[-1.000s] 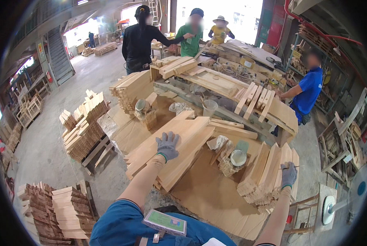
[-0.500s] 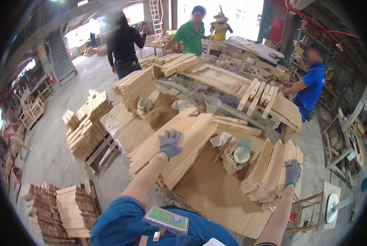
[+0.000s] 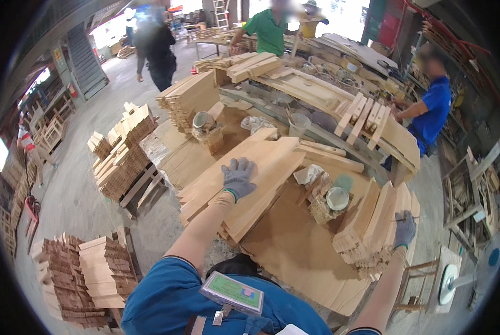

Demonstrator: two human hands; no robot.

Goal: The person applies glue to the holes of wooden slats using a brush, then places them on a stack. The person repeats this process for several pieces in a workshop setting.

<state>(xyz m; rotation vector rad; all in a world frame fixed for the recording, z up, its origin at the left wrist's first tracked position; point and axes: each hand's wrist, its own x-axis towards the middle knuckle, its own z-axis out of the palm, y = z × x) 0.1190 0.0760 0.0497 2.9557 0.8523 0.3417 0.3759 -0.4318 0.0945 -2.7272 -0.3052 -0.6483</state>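
Observation:
My left hand (image 3: 239, 178), in a grey glove, lies flat with fingers spread on a stack of pale wooden boards (image 3: 267, 162) in the middle of the bench. At the right, my gloved right hand (image 3: 405, 229) is closed round a thin, dark stick; its exact kind is too small to make out. That hand rests against a second stack of wooden pieces (image 3: 362, 223), whose ends face me. Between the two stacks stands a pot of whitish stuff (image 3: 337, 199) in a crusted holder. Brown cardboard (image 3: 294, 251) covers the bench top.
Another crusted pot (image 3: 203, 120) and a clear plastic cup (image 3: 300, 124) stand farther back. Wood stacks (image 3: 124, 156) sit left on the floor, more (image 3: 102, 268) at lower left. A person in blue (image 3: 431, 106) works across at right; one in green (image 3: 267, 33) stands behind.
My view has shifted slightly, while both hands keep their places on the stacks. The person in dark clothes at the back has turned and moved left.

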